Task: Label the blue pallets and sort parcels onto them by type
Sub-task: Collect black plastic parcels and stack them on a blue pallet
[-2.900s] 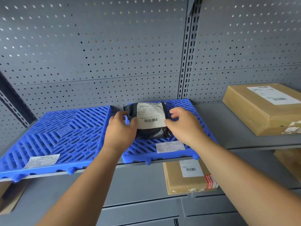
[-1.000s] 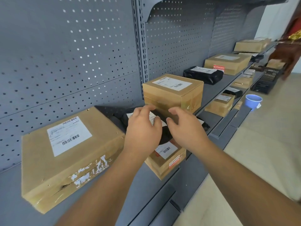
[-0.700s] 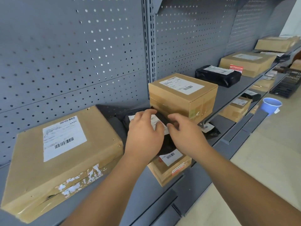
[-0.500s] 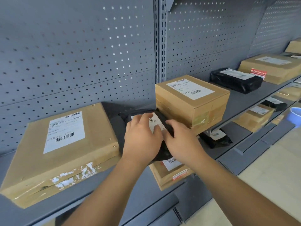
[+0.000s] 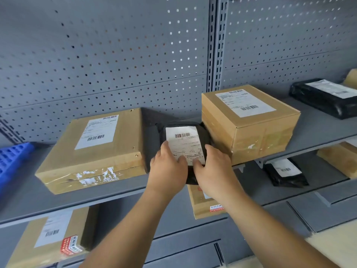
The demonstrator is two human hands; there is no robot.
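Note:
A small black poly-bag parcel (image 5: 183,140) with a white barcode label is held between two cardboard boxes on the grey shelf. My left hand (image 5: 168,171) grips its left near edge and my right hand (image 5: 212,171) grips its right near edge, thumbs on the label. A flat cardboard box (image 5: 96,149) lies to the left and a taller cardboard box (image 5: 249,122) to the right. A corner of a blue pallet (image 5: 11,161) shows at the far left of the same shelf.
The grey shelf (image 5: 77,196) backs onto a perforated wall. Another black parcel (image 5: 324,97) lies far right on it. On the lower shelf are a black bag (image 5: 286,175) and cardboard boxes (image 5: 50,236), (image 5: 204,202), (image 5: 338,159).
After setting a black parcel on the blue pallet, I turned right along the shelf. Both hands closed on this black parcel between the boxes and have drawn it towards the shelf's front edge.

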